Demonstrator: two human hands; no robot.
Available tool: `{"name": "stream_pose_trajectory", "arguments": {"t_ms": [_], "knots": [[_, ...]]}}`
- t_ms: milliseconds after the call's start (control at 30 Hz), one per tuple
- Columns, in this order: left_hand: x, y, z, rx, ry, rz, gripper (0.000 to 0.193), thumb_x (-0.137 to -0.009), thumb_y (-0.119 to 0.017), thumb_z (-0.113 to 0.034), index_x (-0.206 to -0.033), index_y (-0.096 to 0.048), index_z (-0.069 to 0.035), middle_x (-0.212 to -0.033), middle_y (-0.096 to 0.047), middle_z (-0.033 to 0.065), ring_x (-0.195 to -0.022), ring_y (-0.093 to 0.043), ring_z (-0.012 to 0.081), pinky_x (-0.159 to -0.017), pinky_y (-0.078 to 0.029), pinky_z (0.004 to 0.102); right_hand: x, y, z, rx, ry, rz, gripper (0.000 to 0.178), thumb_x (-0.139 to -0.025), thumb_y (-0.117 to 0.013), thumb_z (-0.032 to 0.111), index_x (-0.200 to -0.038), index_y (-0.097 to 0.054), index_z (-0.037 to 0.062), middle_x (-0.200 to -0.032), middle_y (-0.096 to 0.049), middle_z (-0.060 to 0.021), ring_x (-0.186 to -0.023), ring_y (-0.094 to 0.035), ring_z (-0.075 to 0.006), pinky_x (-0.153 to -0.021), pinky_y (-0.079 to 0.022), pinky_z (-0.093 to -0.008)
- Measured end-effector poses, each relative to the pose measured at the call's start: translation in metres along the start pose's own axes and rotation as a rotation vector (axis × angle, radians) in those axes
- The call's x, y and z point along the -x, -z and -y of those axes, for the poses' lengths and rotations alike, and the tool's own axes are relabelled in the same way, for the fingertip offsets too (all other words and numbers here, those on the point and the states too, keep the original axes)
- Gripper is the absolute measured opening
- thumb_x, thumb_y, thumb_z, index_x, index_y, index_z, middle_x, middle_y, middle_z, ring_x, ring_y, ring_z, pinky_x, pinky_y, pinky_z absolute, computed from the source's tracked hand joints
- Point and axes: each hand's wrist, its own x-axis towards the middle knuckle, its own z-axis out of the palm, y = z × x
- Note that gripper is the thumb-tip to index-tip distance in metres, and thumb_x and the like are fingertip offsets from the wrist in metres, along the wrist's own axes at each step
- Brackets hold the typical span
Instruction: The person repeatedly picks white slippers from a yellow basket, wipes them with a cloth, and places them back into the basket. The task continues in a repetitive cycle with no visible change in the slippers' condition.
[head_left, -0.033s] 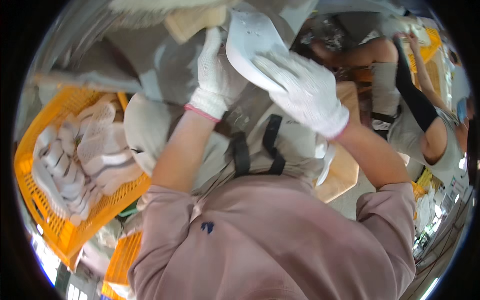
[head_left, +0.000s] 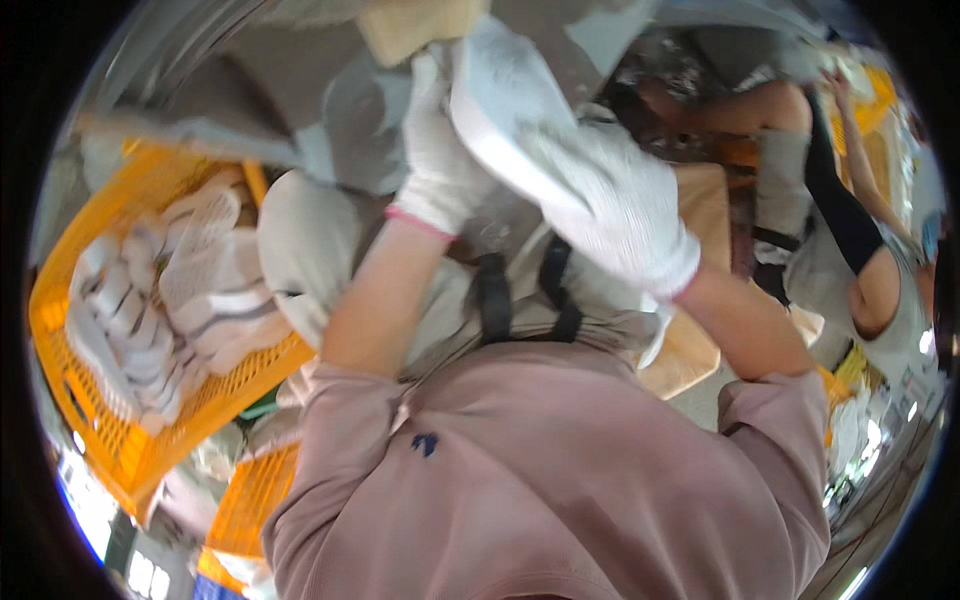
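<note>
A white shoe sole (head_left: 510,95) is tilted in front of me, its surface slightly blurred. My right hand (head_left: 625,200), in a white knit glove, grips its lower right end, the fingers lying over the sole. My left hand (head_left: 440,150), gloved alike, holds the sole's left edge, and part of its fingers is hidden behind it. Just above the left fingertips is a beige block (head_left: 420,28); whether they touch it I cannot tell.
A yellow plastic crate (head_left: 110,430) at my left holds several white soles (head_left: 215,265). A grey, stained machine surface (head_left: 360,120) spans the far side. Below the crate is another orange crate (head_left: 255,505). A person (head_left: 850,200) with a black sleeve works at the right.
The view has shifted slightly. The beige block sits higher in the picture, and the sole and both hands have moved a little; both hands still hold the sole.
</note>
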Motion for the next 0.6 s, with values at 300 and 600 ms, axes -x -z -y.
{"name": "stream_pose_trajectory", "arguments": {"t_ms": [300,600], "knots": [[-0.053,0.034,-0.048,-0.252,-0.072,-0.041,0.042,-0.108,-0.041,-0.033,-0.123,-0.064,-0.001,-0.111,-0.071,0.0187,-0.105,-0.069,0.0339,-0.093,-0.057,0.0517,-0.033,-0.067,0.025,-0.086,-0.217,-0.198,0.041,-0.088,-0.076,0.021,-0.126,-0.07,0.0069,-0.107,-0.076,-0.0124,-0.083,-0.074,-0.0315,-0.071,-0.06,-0.0402],[-0.039,0.057,0.004,-0.702,-0.759,-0.132,0.033,-0.113,-0.05,-0.031,-0.126,-0.063,-0.004,-0.121,-0.072,0.0094,-0.104,-0.071,0.0221,-0.092,-0.057,0.0344,-0.08,-0.072,0.03,0.047,-0.387,-0.176,0.036,-0.091,-0.076,0.05,-0.103,-0.079,0.0169,-0.091,-0.076,-0.0117,-0.083,-0.076,-0.0343,-0.072,-0.06,-0.0417]]}}
